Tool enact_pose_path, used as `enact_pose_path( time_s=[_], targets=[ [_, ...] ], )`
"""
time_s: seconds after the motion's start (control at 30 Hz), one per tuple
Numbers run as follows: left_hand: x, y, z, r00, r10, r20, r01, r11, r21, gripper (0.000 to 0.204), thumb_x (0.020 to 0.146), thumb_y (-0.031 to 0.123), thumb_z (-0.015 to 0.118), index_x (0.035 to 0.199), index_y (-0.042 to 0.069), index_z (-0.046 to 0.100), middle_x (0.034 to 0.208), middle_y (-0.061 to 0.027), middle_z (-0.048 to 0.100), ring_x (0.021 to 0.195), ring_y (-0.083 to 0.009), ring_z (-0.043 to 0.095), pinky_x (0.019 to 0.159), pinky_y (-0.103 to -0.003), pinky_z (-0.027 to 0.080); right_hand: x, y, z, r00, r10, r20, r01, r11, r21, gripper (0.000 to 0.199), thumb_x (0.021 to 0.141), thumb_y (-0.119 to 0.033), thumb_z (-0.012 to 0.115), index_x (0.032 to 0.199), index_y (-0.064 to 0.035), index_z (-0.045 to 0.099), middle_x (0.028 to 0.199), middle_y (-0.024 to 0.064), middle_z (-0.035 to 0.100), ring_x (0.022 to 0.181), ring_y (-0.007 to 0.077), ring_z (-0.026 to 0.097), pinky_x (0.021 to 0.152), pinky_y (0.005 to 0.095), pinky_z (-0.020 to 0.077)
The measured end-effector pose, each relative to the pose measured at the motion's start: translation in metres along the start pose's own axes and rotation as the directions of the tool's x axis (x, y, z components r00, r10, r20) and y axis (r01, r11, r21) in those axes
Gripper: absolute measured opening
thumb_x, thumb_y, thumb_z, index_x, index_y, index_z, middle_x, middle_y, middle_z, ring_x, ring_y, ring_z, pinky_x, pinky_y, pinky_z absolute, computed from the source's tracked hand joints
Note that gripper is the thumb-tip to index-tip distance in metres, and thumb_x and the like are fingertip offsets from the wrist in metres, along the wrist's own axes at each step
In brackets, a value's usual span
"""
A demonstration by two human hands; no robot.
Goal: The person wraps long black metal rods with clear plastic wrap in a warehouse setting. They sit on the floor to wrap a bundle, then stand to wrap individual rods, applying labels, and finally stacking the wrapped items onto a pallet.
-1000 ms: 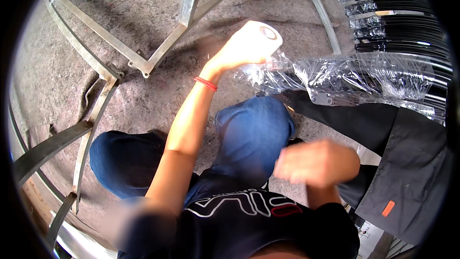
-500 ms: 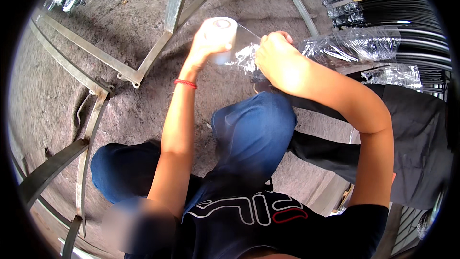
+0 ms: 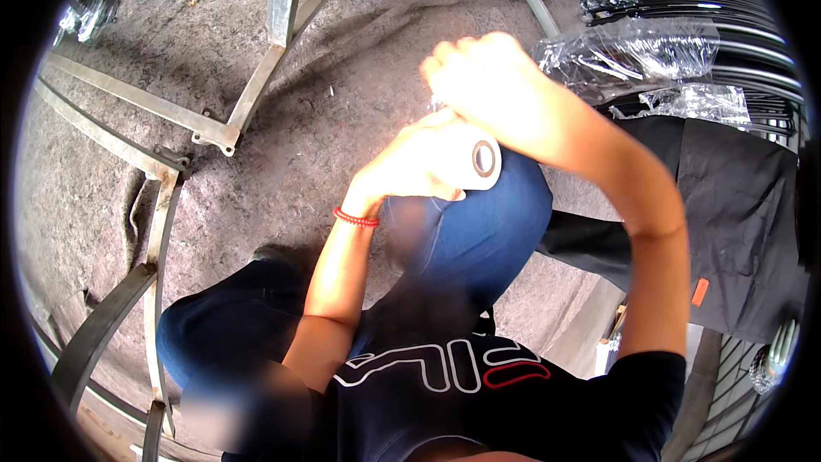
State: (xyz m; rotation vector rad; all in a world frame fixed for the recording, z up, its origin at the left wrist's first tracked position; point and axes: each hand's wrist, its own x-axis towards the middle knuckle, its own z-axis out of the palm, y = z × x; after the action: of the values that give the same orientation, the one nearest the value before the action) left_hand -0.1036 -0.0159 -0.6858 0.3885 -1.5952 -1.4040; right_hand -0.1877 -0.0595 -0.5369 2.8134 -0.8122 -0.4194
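My left hand (image 3: 402, 167) is wrapped round a white roll of clear stretch film (image 3: 469, 169), whose hollow core end points to the right, over my bent right knee. Just above the roll, my right hand (image 3: 492, 81) is bent over with its fingers curled in. Strong glare washes out that hand, so what its fingers hold cannot be made out. A bundle of black rods with clear film (image 3: 633, 56) round its end lies to the right of my right hand.
Bare metal frames with curved legs (image 3: 145, 98) stand at the left and top on grey felt-like matting (image 3: 299, 128). More black rods (image 3: 710, 0) with film-wrapped ends lie at the upper right. Dark cloth (image 3: 727, 222) hangs at the right. A film-wrapped dark item (image 3: 90, 4) sits upper left.
My left hand has brought the roll down and to the right, turning its core end rightward. My right hand has shifted slightly up, over the roll. The film stretched between them no longer shows.
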Motion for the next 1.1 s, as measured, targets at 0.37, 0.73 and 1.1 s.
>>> enact_pose_path(
  time_s=[0.37, 0.73, 1.1],
  targets=[
    [0.004, -0.013, 0.06, 0.982, -0.078, -0.173, 0.069, 0.996, -0.062, 0.073, 0.06, 0.031, 0.076, 0.119, 0.003, 0.045, 0.117, -0.0131, 0.038, 0.106, -0.0255, 0.035, 0.093, -0.036, 0.028, -0.16, -0.009, 0.124, 0.9, 0.414, 0.137, -0.271, 0.285, 0.92, 0.067, 0.072, -0.016, 0.068, 0.128, -0.0025, 0.034, 0.13, 0.0137, 0.036, 0.119, 0.0218, 0.037, 0.099, 0.0339, 0.0287],
    [0.069, -0.024, -0.007, 0.953, 0.223, -0.207, -0.122, 0.904, 0.409, 0.082, 0.057, 0.03, 0.079, 0.124, 0.005, 0.038, 0.121, -0.0151, 0.045, 0.112, -0.0251, 0.044, 0.097, -0.04, 0.033, -0.14, -0.05, 0.196, 0.652, 0.758, 0.013, 0.329, -0.298, 0.896, 0.069, 0.054, -0.012, 0.07, 0.116, -0.0007, 0.043, 0.101, 0.0137, 0.057, 0.095, 0.0234, 0.056, 0.085, 0.0357, 0.0445],
    [0.059, 0.002, -0.021, 0.997, -0.057, -0.06, 0.078, 0.895, 0.44, 0.059, 0.068, 0.029, 0.071, 0.117, 0.004, 0.049, 0.118, -0.0117, 0.051, 0.113, -0.0228, 0.042, 0.098, -0.037, 0.028, -0.051, 0.035, 0.214, 0.693, 0.721, 0.012, 0.01, -0.026, 1.0, 0.062, 0.07, -0.026, 0.067, 0.12, -0.0003, 0.04, 0.116, 0.015, 0.049, 0.105, 0.0253, 0.05, 0.089, 0.0397, 0.0421]
  ],
)
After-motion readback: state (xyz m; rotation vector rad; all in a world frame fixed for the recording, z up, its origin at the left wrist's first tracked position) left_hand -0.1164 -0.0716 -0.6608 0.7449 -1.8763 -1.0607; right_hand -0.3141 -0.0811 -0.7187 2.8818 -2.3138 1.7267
